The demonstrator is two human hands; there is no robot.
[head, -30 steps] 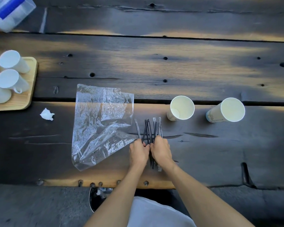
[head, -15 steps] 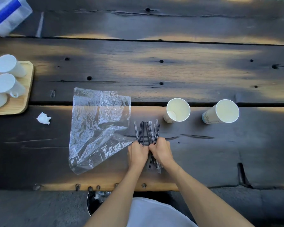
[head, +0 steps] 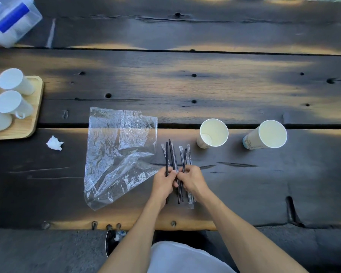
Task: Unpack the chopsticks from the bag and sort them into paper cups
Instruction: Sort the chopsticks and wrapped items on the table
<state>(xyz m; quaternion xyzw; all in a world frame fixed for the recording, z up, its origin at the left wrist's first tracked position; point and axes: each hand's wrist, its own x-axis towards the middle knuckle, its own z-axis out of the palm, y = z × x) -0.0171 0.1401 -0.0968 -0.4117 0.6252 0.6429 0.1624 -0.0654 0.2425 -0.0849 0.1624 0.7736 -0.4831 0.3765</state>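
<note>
Several black chopsticks (head: 173,154), some in clear wrappers, lie in a loose bundle on the dark wooden table near its front edge. My left hand (head: 163,184) pinches one black chopstick at the bundle's left. My right hand (head: 191,180) grips another black chopstick on the right side. An empty, crumpled clear plastic bag (head: 116,154) lies flat just left of the bundle. Two empty paper cups stand behind and to the right: the nearer cup (head: 213,133) and the farther cup (head: 268,134).
A wooden tray (head: 31,115) with white mugs (head: 13,104) sits at the left edge. A crumpled white tissue (head: 54,143) lies near it. A clear plastic box with a blue label (head: 10,20) is at the far left corner.
My hands have spread the bundle apart slightly; each hand now holds a separate black chopstick, fanned out from the pile. Bag and cups stay where they were.
</note>
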